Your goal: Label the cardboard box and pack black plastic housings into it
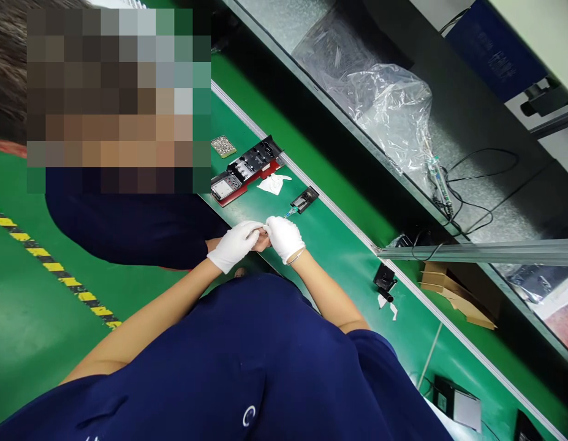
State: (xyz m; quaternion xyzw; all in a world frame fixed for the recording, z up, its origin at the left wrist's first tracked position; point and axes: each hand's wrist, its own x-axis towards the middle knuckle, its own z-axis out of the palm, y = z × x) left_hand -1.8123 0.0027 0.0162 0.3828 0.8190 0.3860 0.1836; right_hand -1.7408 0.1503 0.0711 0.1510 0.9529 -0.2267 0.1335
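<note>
Both gloved hands meet at the near edge of the green surface (339, 245): left hand (235, 244) and right hand (284, 237) pinched together on a small item too tiny to identify. A small black part (304, 199) lies just beyond the right hand, a green-tipped tool (290, 212) between them. Farther beyond, a red tray (233, 196) holds black fixtures (253, 160).

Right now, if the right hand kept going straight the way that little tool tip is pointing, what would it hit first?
Probably the small black part on the green belt. The right hand, gloved in white, holds a slim tool aimed up the belt, its tip just short of that part. Depth is hard to judge.
</note>
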